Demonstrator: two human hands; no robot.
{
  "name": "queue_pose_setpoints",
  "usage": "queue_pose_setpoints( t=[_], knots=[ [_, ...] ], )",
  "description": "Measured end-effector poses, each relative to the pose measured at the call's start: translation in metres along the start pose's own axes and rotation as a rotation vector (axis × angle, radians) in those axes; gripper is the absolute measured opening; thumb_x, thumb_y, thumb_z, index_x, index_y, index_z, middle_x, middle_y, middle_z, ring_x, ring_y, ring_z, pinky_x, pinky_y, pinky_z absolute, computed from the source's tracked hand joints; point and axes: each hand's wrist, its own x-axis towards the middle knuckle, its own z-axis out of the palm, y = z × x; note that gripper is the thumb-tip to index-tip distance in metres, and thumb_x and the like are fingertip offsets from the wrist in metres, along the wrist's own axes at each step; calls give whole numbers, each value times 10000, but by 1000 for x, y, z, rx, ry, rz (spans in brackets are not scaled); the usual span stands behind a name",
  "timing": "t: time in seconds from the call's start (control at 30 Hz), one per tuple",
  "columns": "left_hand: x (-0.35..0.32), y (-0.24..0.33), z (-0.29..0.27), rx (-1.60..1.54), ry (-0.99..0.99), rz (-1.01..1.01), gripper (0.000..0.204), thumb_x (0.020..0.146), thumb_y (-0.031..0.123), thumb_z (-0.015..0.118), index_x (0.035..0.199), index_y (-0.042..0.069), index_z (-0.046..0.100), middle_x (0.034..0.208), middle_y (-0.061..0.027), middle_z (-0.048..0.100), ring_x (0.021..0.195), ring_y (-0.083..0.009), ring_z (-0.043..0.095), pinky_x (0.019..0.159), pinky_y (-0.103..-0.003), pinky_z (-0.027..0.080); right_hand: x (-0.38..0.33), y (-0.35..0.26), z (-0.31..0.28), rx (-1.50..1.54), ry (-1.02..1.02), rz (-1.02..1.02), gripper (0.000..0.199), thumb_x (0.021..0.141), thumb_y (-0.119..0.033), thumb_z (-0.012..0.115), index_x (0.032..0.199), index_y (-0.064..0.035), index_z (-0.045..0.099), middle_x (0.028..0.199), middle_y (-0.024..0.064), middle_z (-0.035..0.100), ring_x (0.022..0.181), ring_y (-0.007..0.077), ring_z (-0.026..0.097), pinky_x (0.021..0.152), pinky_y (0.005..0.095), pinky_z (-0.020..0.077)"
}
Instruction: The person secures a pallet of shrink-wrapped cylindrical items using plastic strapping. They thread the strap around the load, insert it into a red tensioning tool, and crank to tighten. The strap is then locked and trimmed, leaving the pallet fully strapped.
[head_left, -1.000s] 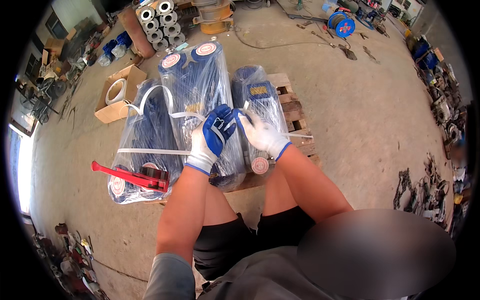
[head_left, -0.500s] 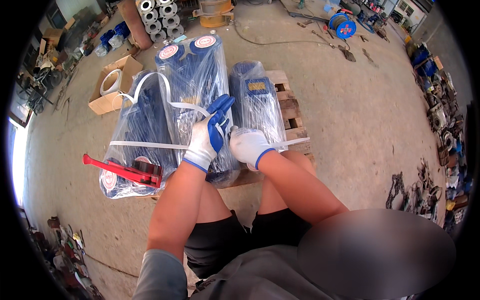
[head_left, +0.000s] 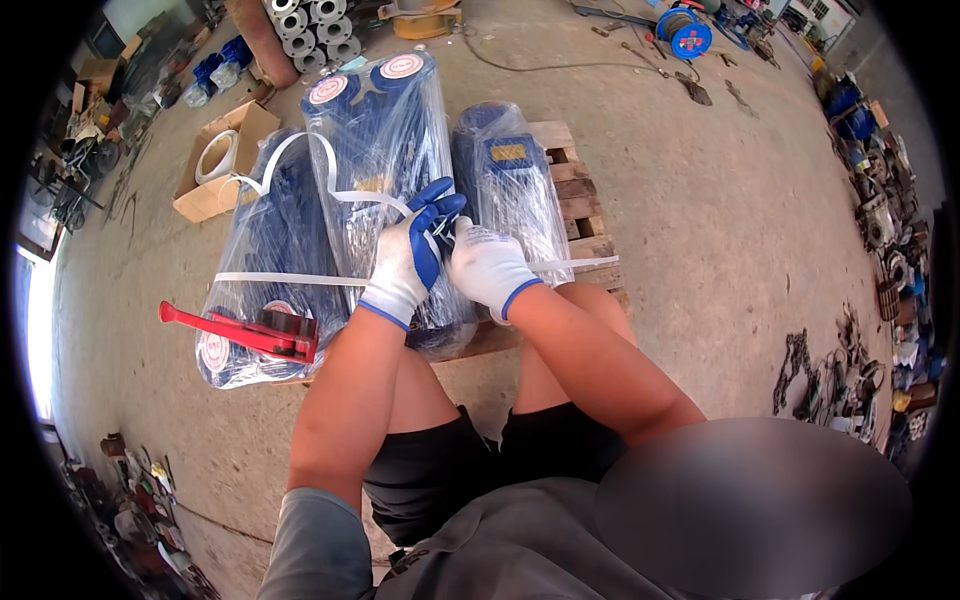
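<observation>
My left hand (head_left: 398, 262), in a white glove with a blue palm, is closed on a white strap (head_left: 290, 279), its fingers bent toward my right hand. My gloved right hand (head_left: 488, 264) is also closed, its fingertips against the left ones. A small shiny piece (head_left: 440, 227) shows between the fingers, too small to name. One length of strap loops up over the film-wrapped blue goods (head_left: 385, 130); another crosses them at hand height and comes out right of my right hand. A red-handled strapping tool (head_left: 250, 335) lies on the near left bundle.
The goods stand on a wooden pallet (head_left: 578, 205) in front of my knees. Left of it, an open cardboard box (head_left: 190, 200) holds a white strap roll (head_left: 217, 157). A blue cable reel (head_left: 690, 40) stands far right; metal parts (head_left: 880, 230) line the right wall.
Both hands have drawn closer together, the right shifting slightly left toward the left fingers. The whole view has shifted slightly; the red tool stays on the bundle.
</observation>
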Motion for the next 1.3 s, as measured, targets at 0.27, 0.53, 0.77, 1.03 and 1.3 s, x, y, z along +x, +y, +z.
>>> queue_pose_setpoints(
  t=[0.27, 0.53, 0.77, 1.03, 1.3],
  knots=[
    [6, -8, -6, -2, 41, 36, 394, 1093, 168, 494, 1433, -12, 578, 1278, -140, 684, 1182, -230, 649, 1063, -343, 501, -5, 16, -4, 198, 40, 2, 503, 1018, -339, 565, 1275, 90, 509, 904, 286, 737, 853, 453, 747, 755, 539, 595],
    [-12, -13, 11, 133, 69, 7, 408, 1101, 208, 509, 1455, 23, 586, 1371, -75, 669, 1270, -174, 607, 1112, -314, 451, 6, 43, 29, 22, 70, -86, 471, 1056, -340, 500, 1312, 52, 552, 1050, 286, 743, 997, 447, 734, 884, 525, 574],
    [-19, -17, 23, 532, 193, -52, 379, 1095, 247, 586, 1383, 7, 641, 1249, -52, 735, 1094, -166, 685, 964, -278, 524, -3, 6, -35, 197, -169, 226, 419, 999, -220, 474, 1319, 40, 554, 1188, 308, 722, 1125, 440, 712, 979, 515, 546],
    [2, -35, 7, 810, -62, 162, 330, 1109, 152, 570, 1370, -32, 651, 1334, -85, 697, 1154, -140, 661, 989, -274, 523, -11, 37, -35, 314, -89, 18, 390, 940, -258, 574, 1026, 88, 730, 1052, 335, 728, 1039, 439, 730, 908, 492, 577],
    [-9, -9, 18, 349, 131, -40, 200, 1114, 222, 537, 1275, 130, 612, 1288, -54, 704, 1262, -186, 649, 952, -329, 501, -33, 119, -119, 534, 1, 128, 884, 838, -548, 804, 1387, 97, 553, 1457, 336, 560, 1380, 409, 550, 1167, 425, 432]
  ],
)
